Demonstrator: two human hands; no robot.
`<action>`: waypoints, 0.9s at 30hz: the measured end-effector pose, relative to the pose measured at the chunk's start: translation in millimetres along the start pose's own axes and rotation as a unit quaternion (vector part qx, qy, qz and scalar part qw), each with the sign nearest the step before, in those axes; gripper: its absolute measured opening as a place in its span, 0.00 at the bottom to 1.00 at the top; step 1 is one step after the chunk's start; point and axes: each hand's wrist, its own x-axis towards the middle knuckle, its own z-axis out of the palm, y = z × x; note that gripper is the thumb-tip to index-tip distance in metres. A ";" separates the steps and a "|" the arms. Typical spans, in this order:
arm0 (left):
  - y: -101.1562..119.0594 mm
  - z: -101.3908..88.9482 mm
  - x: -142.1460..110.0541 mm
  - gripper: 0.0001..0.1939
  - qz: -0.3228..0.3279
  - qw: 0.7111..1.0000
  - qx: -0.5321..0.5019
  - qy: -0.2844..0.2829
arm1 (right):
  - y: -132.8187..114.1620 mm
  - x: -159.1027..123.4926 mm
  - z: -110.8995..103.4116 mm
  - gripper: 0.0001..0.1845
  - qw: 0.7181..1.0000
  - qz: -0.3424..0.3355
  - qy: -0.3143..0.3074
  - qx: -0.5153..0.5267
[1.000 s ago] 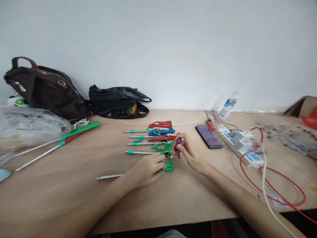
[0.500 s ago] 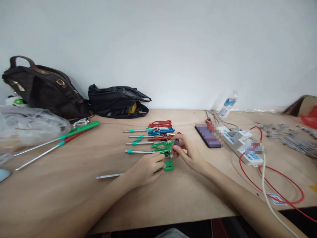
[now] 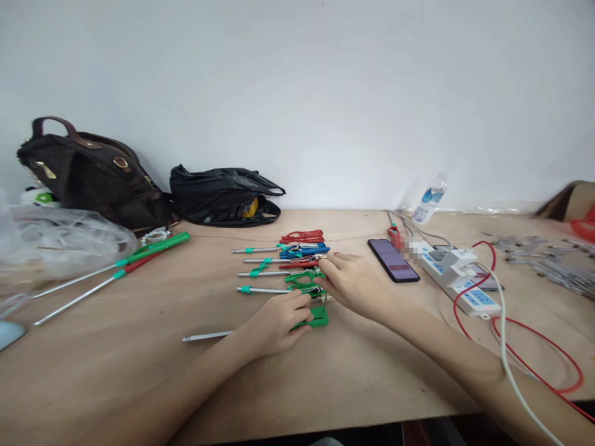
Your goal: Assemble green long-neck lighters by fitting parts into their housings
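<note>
My left hand (image 3: 281,319) grips a green plastic handle (image 3: 320,318) low on the table, holding it down. A flat metal rod (image 3: 207,337) shows to the left of that wrist; whether it joins the handle is hidden by the hand. My right hand (image 3: 356,282) is closed around the top of a small screwdriver, and its thin shaft (image 3: 324,305) points down onto the handle's right end. The screwdriver's grip is covered by my fingers. Just beyond both hands lies a row of metal rods with green (image 3: 302,278), blue (image 3: 309,249) and red handles (image 3: 302,236).
To the right are a phone (image 3: 395,263), a power strip (image 3: 478,301) with red (image 3: 551,328) and white cables, and loose metal parts (image 3: 564,272). A bottle (image 3: 430,199), black plastic bag (image 3: 218,195) and dark backpack (image 3: 97,183) stand by the wall. Two long-rod tools (image 3: 158,248) lie left.
My right hand has turned over and closed on the screwdriver's purple grip, which showed between the fingertips before. My left hand keeps its hold. The whole view has shifted slightly.
</note>
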 end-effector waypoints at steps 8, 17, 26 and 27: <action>-0.4 -1.1 0.7 0.04 0.001 1.000 -0.002 0.002 | 0.8 -0.2 -13.8 0.10 0.996 -0.024 -0.064 -0.058; 1.3 -2.1 1.3 0.04 0.000 1.000 0.006 0.003 | -6.3 4.2 -23.1 0.08 0.992 -0.021 -0.066 -0.105; -1.3 0.3 0.4 0.06 -0.001 1.000 0.002 -0.001 | -8.6 11.6 -17.2 0.10 0.986 -0.016 -0.090 -0.138; -1.1 0.1 0.6 0.06 -0.001 1.000 0.001 -0.003 | -8.9 11.3 -18.3 0.10 0.986 -0.014 -0.092 -0.137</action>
